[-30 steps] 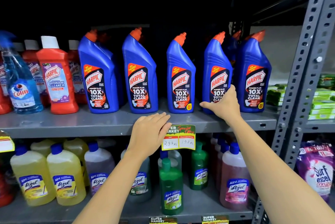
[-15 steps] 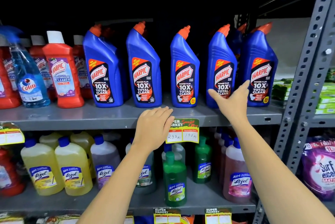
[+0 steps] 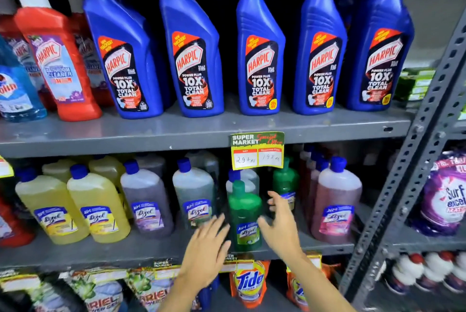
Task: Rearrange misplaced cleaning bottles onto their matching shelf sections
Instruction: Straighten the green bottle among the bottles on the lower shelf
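Observation:
A green Lizol bottle point(image 3: 245, 213) stands at the front edge of the middle shelf point(image 3: 100, 252). My left hand point(image 3: 208, 243) is just left of it with fingers spread, holding nothing. On the bottle's right side, my right hand point(image 3: 280, 223) is open, its fingertips close to the bottle; contact is blurred. A second green bottle point(image 3: 285, 180) stands further back to the right. Yellow Lizol bottles point(image 3: 97, 205), grey-purple ones point(image 3: 146, 198) and a pink one point(image 3: 336, 198) share this shelf. Several blue Harpic bottles point(image 3: 259, 54) line the upper shelf point(image 3: 176, 132).
Red Harpic bathroom cleaner point(image 3: 56, 59) and a blue Colin spray point(image 3: 15, 89) stand at the upper left. A price tag point(image 3: 257, 150) hangs from the upper shelf edge. Tide point(image 3: 249, 281) and Ariel pouches point(image 3: 153, 296) sit below. A grey upright post point(image 3: 413, 160) bounds the right side.
Both hands dropped from the upper shelf edge and the Harpic bottles down to the middle shelf, either side of the green Lizol bottle. The camera moved closer and lower.

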{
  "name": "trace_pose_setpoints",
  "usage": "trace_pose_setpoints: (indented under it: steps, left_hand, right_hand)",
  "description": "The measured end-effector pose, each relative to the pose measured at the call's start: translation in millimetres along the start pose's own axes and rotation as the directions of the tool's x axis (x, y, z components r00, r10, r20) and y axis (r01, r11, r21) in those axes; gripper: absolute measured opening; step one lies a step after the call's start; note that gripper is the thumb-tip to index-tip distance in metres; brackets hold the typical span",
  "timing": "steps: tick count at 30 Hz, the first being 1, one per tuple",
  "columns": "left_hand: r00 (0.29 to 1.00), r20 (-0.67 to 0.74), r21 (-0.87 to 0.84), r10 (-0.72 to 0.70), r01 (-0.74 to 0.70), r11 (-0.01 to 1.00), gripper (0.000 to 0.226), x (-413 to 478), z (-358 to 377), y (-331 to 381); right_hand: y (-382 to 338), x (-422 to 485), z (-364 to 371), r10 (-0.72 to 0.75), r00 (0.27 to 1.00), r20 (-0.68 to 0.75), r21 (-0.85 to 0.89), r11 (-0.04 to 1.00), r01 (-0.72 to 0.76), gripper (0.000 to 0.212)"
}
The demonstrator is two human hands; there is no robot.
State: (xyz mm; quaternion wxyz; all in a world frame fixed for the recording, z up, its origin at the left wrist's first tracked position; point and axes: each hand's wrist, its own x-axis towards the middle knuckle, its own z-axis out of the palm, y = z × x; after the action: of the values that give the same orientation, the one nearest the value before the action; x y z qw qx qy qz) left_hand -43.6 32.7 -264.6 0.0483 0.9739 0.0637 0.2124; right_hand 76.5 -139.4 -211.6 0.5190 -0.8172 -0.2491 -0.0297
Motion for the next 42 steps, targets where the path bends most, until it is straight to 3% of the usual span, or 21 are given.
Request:
trace_pose_setpoints:
  steps: [3, 6, 10, 15, 25, 36, 42]
  left_hand:
    - [0.977, 0.207, 0.003, -0.052, 0.052, 0.999, 0.065, -20, 43, -12]
    - [0.953, 0.291, 0.008, -0.084, 0.085, 0.996, 0.060, -30, 61, -18]
    - [0.963, 0.265, -0.035, -0.048, 0.060, 0.998, 0.059, -33, 69, -22]
    - [0.954, 0.300, -0.031, -0.029, 0.040, 0.999, 0.060, -36, 75, -27]
    - [0.969, 0.247, -0.067, -0.022, 0.040, 0.997, 0.056, -35, 76, -27]
    - [0.958, 0.280, -0.026, -0.064, 0.075, 0.997, 0.061, -36, 77, -23]
    - [0.960, 0.269, -0.018, -0.079, 0.087, 0.996, 0.059, -36, 80, -22]
  right_hand:
    - [8, 0, 18, 0.182, 0.962, 0.206, -0.072, 0.983, -0.170, 0.085]
    - [7, -6, 38, 0.241, 0.958, 0.158, -0.046, 0.971, -0.237, 0.089]
    - [0, -10, 61, 0.315, 0.949, -0.004, 0.040, 0.948, -0.315, 0.095]
    - [-7, -13, 77, 0.343, 0.930, -0.131, 0.015, 0.939, -0.344, 0.096]
    - [10, -4, 51, 0.361, 0.919, -0.158, -0.014, 0.930, -0.368, 0.082]
    - [47, 20, -11, 0.395, 0.873, -0.286, -0.010, 0.910, -0.415, 0.089]
    - [51, 21, -12, 0.388, 0.878, -0.282, -0.006, 0.914, -0.406, 0.091]
